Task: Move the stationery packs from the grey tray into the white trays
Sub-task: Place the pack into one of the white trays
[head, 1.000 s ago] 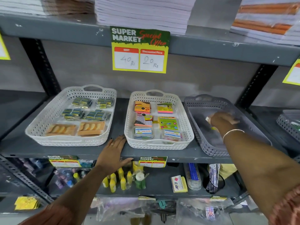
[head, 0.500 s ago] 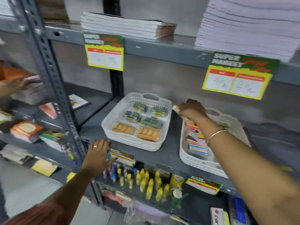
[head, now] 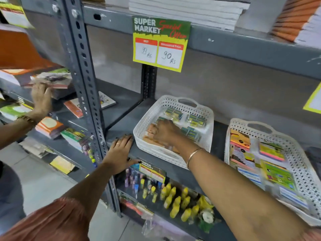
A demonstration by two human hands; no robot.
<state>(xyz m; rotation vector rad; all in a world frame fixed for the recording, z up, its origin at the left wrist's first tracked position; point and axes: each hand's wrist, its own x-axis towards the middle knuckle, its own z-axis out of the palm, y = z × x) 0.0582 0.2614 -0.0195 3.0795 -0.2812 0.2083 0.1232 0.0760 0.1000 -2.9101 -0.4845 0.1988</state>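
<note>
**Right hand down in the left white tray**

Head view, all placed from the left white perforated plastic tray [head: 205,117] on the grey metal shelf [head: 121,119]. Inside it: right hand [head: 165,131], knuckles up, fingers curled over the orange flat packs [head: 152,141] at the near end; whether anything was pinched, impossible to tell. Farther back in the same tray: small green-and-blue stationery packs [head: 192,119]. Just left, on the shelf's front edge: left hand [head: 119,150], flat, fingers spread, grasping nothing. To the right, apart: second white perforated tray [head: 295,150] with colourful flat packs [head: 271,152]. Above: green-and-yellow price sign [head: 160,43]. Far left: another person's hand [head: 40,100] touching books.
</note>
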